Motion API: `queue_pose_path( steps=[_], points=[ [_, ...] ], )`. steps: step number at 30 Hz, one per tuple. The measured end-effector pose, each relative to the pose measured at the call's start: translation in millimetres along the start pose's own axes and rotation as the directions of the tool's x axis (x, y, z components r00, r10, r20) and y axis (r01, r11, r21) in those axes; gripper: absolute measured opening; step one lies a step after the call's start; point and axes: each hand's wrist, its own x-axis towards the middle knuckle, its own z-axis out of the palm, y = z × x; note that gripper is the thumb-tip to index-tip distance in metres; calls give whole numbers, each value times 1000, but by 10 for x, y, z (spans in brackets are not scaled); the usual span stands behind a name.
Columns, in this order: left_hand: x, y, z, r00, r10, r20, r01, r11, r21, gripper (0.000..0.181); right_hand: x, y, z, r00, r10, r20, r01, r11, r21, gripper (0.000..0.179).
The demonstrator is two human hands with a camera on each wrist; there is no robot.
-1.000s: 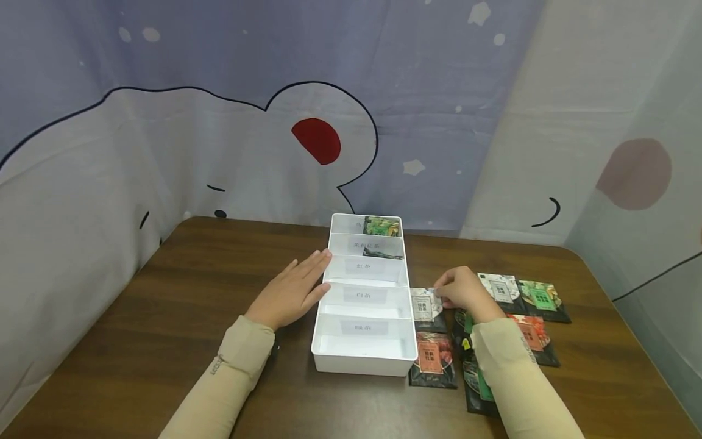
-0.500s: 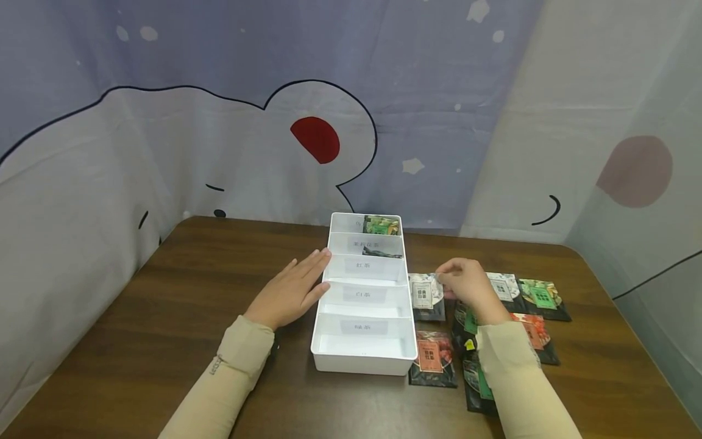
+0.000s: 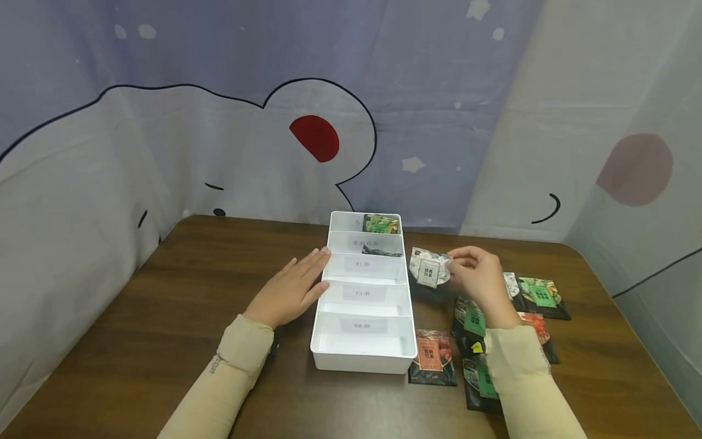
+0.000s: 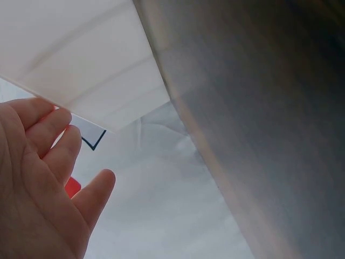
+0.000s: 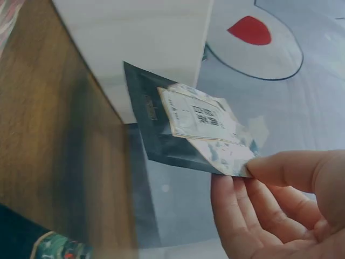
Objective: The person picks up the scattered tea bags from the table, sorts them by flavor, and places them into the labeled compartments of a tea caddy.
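Where the flat black sachet with white floral print (image 3: 430, 268) hangs: in the air above the brown wooden table (image 3: 164, 341), just right of the long white plastic box (image 3: 362, 363) with five compartments.
Right hand (image 3: 484, 285): thumb and fingers pinch the sachet near a corner of its floral end.
Left hand (image 3: 287, 289): fingers straight, gripping nothing, fingertips at the box's left rim.
Careful handling: a light pinch should suffice for so thin a packet; keeping it level would help the free end clear the rim.
Sachet's heading: printed face up, black end toward the person and slightly left, floral end away; the long axis seems to run between those ends, a little aslant to the box.
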Motion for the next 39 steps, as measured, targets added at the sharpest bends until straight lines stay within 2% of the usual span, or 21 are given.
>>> queue_pose_path(
  steps=[5,11,18,26,33,39],
  points=[
    [0,-9,6,1000,-2,0,2,1000,0,66,-59,-80,-27,996,-53,-76,56,998,40,25],
    [7,-8,2,1000,2,-5,-1,1000,11,66,-186,-248,-31,972,-166,-166,174,984,39,22],
    [-2,-1,-7,1000,-3,-1,3,1000,8,66,-341,-428,1,950,-235,-206,252,966,61,21],
    [1,0,-7,1000,0,-6,0,1000,5,65,-431,-426,133,905,-398,-150,412,908,74,14],
    [-1,-12,10,1000,4,-12,-4,1000,13,65,-465,-354,321,910,-409,-66,413,884,218,13],
    [0,-9,12,1000,6,-15,-6,1000,9,65,-490,-276,429,913,-406,-27,401,884,241,13]
  ],
)
